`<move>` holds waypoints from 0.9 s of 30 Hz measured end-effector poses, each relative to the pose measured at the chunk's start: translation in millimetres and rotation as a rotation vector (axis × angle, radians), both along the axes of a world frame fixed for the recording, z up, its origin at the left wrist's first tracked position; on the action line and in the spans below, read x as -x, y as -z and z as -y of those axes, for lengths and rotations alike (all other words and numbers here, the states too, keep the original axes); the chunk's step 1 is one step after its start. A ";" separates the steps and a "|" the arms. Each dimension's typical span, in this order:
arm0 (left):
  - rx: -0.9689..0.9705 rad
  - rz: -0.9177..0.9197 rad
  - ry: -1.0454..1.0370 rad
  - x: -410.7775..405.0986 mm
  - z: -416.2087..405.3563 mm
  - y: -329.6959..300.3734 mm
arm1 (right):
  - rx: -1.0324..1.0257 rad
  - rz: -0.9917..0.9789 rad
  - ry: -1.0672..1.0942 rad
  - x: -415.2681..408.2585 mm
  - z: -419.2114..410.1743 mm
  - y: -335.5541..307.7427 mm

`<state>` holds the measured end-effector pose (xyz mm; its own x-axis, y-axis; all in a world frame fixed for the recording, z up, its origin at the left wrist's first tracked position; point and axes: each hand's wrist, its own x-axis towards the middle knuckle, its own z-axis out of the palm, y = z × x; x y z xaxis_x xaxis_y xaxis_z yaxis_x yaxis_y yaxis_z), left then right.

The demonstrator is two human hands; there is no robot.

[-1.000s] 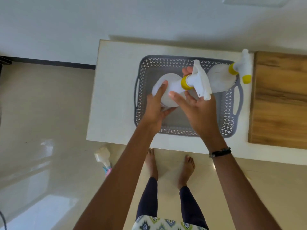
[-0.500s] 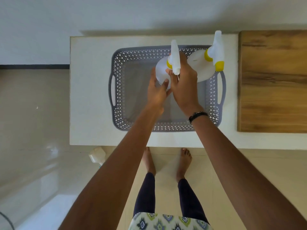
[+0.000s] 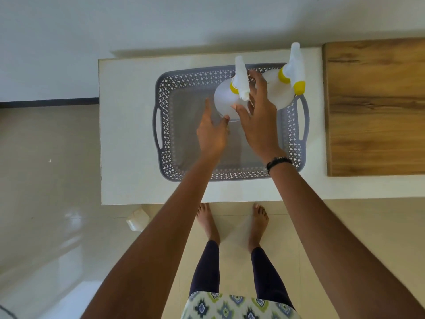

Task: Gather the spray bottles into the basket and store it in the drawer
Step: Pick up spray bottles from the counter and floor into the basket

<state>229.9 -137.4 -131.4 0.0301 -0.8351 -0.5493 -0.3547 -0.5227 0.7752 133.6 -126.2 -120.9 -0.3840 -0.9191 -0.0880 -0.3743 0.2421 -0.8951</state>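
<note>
A grey perforated basket [image 3: 161, 139] with side handles sits on a white table top [image 3: 128, 134]. Two white spray bottles with yellow collars stand upright inside it along the far wall: one near the middle [image 3: 224, 100], one in the far right corner [image 3: 281, 93]. My left hand [image 3: 212, 132] hovers open just in front of the middle bottle, fingertips close to its base. My right hand [image 3: 258, 116] is open too, fingers spread beside that bottle's trigger head, between the two bottles. Neither hand grips anything.
A wooden-topped surface [image 3: 374, 107] adjoins the white table on the right. A white wall runs behind. On the tiled floor by the table's near left corner lies a small white object [image 3: 137, 219]. My bare feet stand in front of the table.
The middle bottle went from tilted in both hands to standing upright in the basket. Both hands have let go and opened, drawing back slightly.
</note>
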 end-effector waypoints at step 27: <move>0.082 0.037 0.473 90.8 -350.7 51.1 | -0.121 -0.036 0.214 95.6 -399.0 50.6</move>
